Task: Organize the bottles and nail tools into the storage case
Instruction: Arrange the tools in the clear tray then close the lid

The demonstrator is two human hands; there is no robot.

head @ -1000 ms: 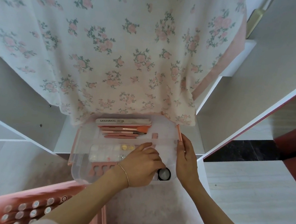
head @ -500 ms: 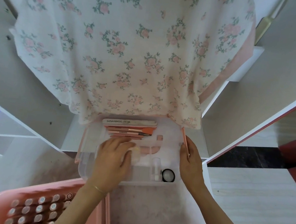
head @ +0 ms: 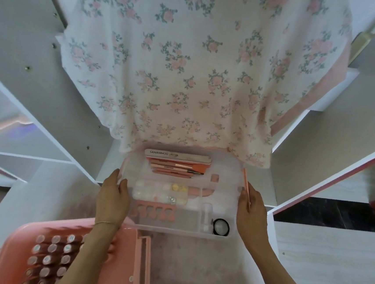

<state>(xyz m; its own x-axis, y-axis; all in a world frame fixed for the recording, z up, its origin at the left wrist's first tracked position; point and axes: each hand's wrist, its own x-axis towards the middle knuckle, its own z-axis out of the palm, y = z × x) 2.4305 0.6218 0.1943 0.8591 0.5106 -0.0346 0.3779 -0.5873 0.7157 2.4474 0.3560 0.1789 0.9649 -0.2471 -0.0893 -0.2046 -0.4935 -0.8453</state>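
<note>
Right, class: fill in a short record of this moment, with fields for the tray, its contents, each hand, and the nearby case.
tray: clear plastic tray on a white surface
contents: nail file, brushes, toe separator, small round jar
left hand: holds the tray's left edge
right hand: holds the tray's right edge
case: pink case of bottles, lower left

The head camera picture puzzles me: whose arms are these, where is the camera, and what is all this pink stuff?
No machine here: a person wears a camera on the head, looking down at their own arms. The left hand and right hand grip opposite sides of a clear tray. In it lie a nail file, brushes, pink toe separators, a small bead box and a black-rimmed jar. Nearer you, a pink case holds rows of polish bottles. A floral cloth hangs behind.
</note>
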